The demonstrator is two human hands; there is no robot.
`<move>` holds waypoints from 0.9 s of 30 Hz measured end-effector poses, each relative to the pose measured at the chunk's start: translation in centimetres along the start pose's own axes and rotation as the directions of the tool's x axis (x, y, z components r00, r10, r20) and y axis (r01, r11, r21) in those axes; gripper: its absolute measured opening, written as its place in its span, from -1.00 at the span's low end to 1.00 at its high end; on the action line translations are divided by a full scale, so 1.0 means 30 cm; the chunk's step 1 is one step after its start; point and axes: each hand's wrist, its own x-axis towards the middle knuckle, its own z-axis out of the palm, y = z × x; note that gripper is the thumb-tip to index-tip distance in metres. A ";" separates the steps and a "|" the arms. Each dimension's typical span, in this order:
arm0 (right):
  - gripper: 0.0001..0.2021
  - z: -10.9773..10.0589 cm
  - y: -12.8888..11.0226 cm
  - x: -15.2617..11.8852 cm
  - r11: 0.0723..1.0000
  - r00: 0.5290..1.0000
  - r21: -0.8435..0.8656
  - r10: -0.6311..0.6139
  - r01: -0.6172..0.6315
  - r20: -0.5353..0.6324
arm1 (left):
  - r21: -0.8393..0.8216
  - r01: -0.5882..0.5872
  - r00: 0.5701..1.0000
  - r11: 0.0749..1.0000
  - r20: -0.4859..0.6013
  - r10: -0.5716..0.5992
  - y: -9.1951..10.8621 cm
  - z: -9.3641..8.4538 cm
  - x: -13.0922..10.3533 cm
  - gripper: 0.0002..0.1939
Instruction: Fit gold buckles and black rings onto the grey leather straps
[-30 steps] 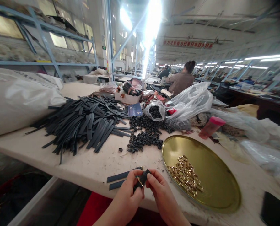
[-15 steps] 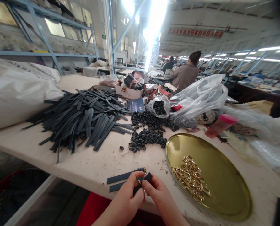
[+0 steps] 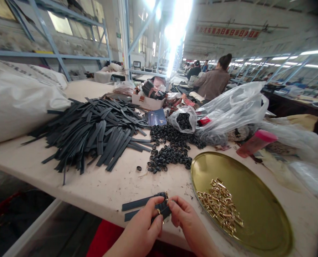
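Note:
My left hand (image 3: 144, 225) is closed around a short dark strap (image 3: 165, 212), with a small gold buckle (image 3: 159, 211) showing between thumb and forefinger. Close by on the right, my right hand (image 3: 185, 218) pinches at the strap's end; its fingertips partly cover what they grip. Just beyond the left fingers, dark straps with gold buckles (image 3: 166, 196) lie on the table, one strap (image 3: 140, 203) above another strap (image 3: 131, 215). Dark loops (image 3: 169, 157) are heaped farther back.
An oval gold tray (image 3: 260, 210) with a pile of gold buckles (image 3: 221, 205) stands at the right. Many loose dark straps (image 3: 95, 132) spread over the left of the table (image 3: 105, 189). Behind are a plastic bag (image 3: 234, 107), a pink-lidded bottle (image 3: 255, 143) and a seated person (image 3: 214, 82).
The strap's end, folded up between both hands before, now lies flatter to the right. My right hand has moved slightly right, away from the left. The view has shifted a little.

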 end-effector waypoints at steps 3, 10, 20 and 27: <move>-0.70 -0.027 -0.017 0.005 0.997 0.995 0.066 -0.020 0.026 -0.096 | -0.056 0.003 1.000 0.998 -0.004 -0.003 -0.006 -0.005 0.004 -0.69; -0.70 0.019 -0.008 -0.016 0.992 0.990 0.065 -0.106 0.112 -0.089 | -0.285 0.108 0.987 0.952 -0.081 -0.136 -0.046 0.034 0.051 -0.78; -0.67 0.022 0.011 -0.032 0.979 0.976 -0.082 -0.195 0.188 -0.096 | -0.260 0.072 0.983 0.963 -0.143 -0.112 -0.034 0.080 0.032 -0.78; -0.66 0.048 0.022 -0.054 0.982 0.966 -0.038 -0.189 0.185 -0.177 | -0.073 -0.041 0.967 0.997 -0.255 0.021 -0.008 0.093 -0.006 -0.76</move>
